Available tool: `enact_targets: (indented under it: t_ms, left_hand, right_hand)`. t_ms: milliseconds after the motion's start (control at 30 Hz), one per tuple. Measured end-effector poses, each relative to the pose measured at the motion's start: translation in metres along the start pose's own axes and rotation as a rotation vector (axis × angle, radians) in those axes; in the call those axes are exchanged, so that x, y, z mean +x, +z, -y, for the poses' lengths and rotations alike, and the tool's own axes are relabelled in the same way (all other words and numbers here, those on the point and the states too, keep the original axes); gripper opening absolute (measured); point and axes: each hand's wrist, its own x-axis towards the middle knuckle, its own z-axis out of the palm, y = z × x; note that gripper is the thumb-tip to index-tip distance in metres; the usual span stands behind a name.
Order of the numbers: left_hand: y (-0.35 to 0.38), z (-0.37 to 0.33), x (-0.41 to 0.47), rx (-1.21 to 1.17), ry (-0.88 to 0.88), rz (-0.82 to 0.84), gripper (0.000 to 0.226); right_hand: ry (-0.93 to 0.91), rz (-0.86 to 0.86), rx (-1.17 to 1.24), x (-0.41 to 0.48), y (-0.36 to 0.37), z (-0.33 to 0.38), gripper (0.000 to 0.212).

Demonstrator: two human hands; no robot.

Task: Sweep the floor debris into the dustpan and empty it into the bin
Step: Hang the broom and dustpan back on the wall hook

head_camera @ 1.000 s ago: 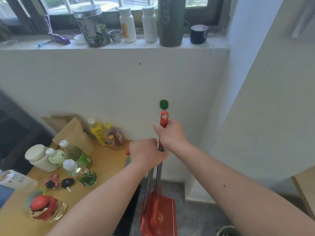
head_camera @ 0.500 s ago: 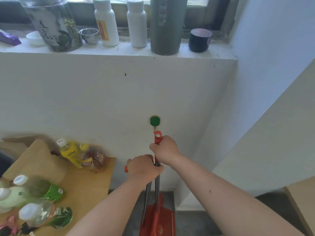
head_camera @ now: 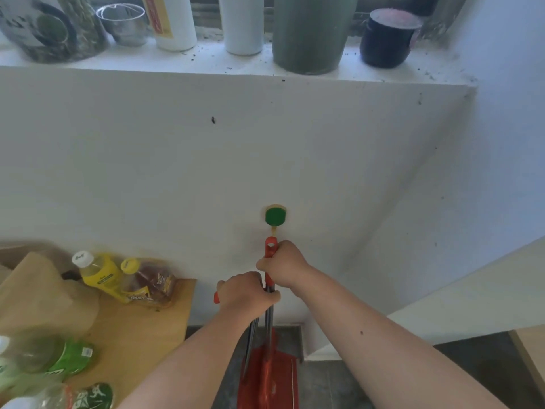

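Observation:
A red dustpan (head_camera: 268,379) stands on the dark floor against the white wall, with two metal poles rising from it. My right hand (head_camera: 284,268) is closed around the upper red handle (head_camera: 270,246), whose tip sits just below a green wall hook (head_camera: 275,216). My left hand (head_camera: 244,296) grips the second, lower handle beside it; a red end (head_camera: 216,297) pokes out on its left. Whether one pole belongs to a broom I cannot tell. No bin and no debris are in view.
A wooden table (head_camera: 138,335) at lower left carries several drink bottles (head_camera: 100,271) and a brown paper bag (head_camera: 38,293). The windowsill (head_camera: 206,60) above holds jars, bottles and a dark cup (head_camera: 389,36). A white wall angles in at right.
The view has tilted down and moved closer to the wall. Both hands keep their grip, and the handle tops now sit lower relative to the green hook.

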Motion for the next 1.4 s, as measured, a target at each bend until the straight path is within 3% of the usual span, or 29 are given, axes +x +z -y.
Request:
enact_targets:
  t_ms: [167, 900, 967, 1200, 1400]
  left_hand:
    - [0.002, 0.001, 0.006, 0.020, 0.014, -0.009, 0.039]
    - [0.007, 0.000, 0.031, 0.032, -0.003, 0.017, 0.039]
    - [0.008, 0.000, 0.033, 0.039, 0.010, 0.010, 0.038]
    - [0.015, 0.008, 0.037, 0.085, 0.103, -0.065, 0.047]
    - [0.010, 0.017, 0.029, 0.082, 0.194, -0.075, 0.050]
  right_hand:
    - [0.003, -0.004, 0.036, 0.009, 0.001, -0.006, 0.003]
    - [0.112, -0.036, 0.234, 0.026, 0.002, -0.003, 0.013]
    - [0.130, -0.042, 0.265, 0.026, 0.003, -0.003, 0.026]
    - [0.146, -0.114, 0.274, 0.020, 0.007, -0.009, 0.042]
    - [0.172, -0.133, 0.340, 0.008, 0.008, -0.015, 0.024]
